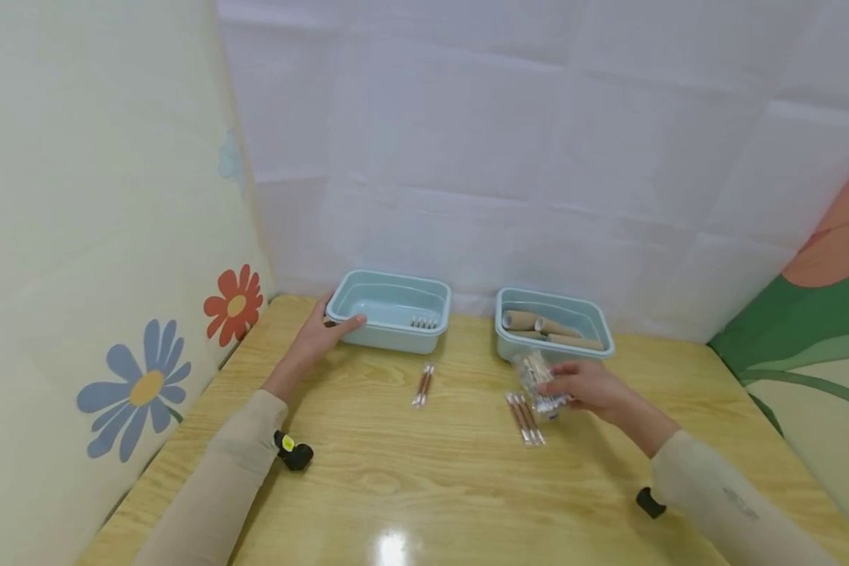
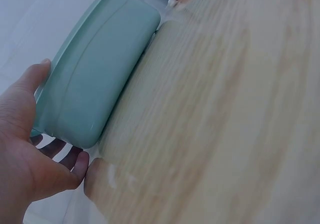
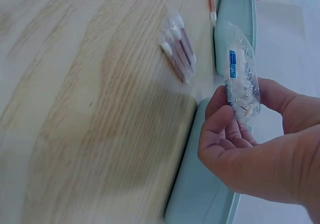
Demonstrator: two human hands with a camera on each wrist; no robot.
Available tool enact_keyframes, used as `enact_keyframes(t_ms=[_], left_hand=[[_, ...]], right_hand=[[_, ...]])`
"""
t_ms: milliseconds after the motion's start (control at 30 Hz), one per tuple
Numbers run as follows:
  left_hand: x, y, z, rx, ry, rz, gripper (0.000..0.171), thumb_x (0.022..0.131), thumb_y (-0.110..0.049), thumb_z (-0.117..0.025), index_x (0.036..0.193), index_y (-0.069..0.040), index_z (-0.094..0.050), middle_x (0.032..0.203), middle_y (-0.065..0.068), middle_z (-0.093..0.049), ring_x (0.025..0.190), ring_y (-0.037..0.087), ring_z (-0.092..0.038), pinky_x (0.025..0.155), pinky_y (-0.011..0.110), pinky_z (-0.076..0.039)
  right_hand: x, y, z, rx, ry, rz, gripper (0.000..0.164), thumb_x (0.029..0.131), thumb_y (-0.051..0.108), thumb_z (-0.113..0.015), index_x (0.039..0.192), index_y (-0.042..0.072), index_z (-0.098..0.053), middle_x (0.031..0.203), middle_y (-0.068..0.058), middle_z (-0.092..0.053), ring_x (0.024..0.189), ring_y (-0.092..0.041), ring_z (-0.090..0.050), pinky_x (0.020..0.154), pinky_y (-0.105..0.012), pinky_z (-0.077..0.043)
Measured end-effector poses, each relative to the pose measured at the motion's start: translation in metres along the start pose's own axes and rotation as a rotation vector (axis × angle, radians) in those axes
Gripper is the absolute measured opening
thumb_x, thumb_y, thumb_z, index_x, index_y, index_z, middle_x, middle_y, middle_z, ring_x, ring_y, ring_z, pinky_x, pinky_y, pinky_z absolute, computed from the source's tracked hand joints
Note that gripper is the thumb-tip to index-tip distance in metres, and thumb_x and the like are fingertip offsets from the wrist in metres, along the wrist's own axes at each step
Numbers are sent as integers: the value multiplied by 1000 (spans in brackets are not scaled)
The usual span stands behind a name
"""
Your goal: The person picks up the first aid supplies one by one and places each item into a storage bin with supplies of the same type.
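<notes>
Head view: left hand (image 1: 316,338) grips the near left corner of the left pale-green bin (image 1: 391,310), thumb over the rim, fingers (image 2: 75,160) curled under its edge; right hand (image 1: 589,387) pinches a clear plastic packet of swabs (image 1: 538,380) above the table (image 1: 410,479), just in front of the right bin (image 1: 553,324) holding cardboard tubes (image 1: 548,326); packet carries a blue label (image 3: 232,63), text unreadable; two wrapped swab packs (image 1: 526,418) (image 1: 423,384) lie on the table.
</notes>
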State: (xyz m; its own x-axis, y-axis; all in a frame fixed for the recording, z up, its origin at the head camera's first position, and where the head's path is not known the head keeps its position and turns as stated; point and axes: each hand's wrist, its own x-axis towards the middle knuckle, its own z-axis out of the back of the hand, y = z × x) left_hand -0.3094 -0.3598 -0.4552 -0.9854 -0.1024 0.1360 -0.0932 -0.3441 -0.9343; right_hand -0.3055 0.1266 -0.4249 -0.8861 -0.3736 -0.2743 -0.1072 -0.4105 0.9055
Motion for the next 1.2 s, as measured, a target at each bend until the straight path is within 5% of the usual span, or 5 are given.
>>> enact_keyframes(t_ms=[267,500,867,1200], left_hand=[[-6,-11,2,-43,25,-26,96,97,-37,-71,164,-11,-8,162,22,-21,145,42,-26,113,57,-29],[-1,-1,3,-20,12,-24,99,94,-46,-72,165,-14,-9,161,19,-25,144,37,-29,113,55,-30],[-2,-4,-2,-15,21,-5,101,94,-48,-73,165,-15,-9,163,18,-23,146,37,-27,114,55,-28],[-4,-6,2,-17,9,-13,99,94,-44,-73,165,-14,-10,163,19,-22,146,38,-26,114,56,-27]], right_hand=[[13,12,-17,18,24,85,51,92,13,-76,130,-10,-53,99,-7,-65,82,-15,-59,73,-33,-53],[21,25,-34,50,48,81,61,92,14,-76,138,-11,-47,109,-13,-66,86,-16,-62,77,-34,-53],[40,41,-49,58,87,102,54,93,14,-75,135,-9,-50,96,-6,-65,78,-14,-54,71,-32,-49],[56,71,-64,26,75,50,63,91,19,-79,142,-4,-49,120,-12,-61,86,-17,-57,86,-42,-52]])
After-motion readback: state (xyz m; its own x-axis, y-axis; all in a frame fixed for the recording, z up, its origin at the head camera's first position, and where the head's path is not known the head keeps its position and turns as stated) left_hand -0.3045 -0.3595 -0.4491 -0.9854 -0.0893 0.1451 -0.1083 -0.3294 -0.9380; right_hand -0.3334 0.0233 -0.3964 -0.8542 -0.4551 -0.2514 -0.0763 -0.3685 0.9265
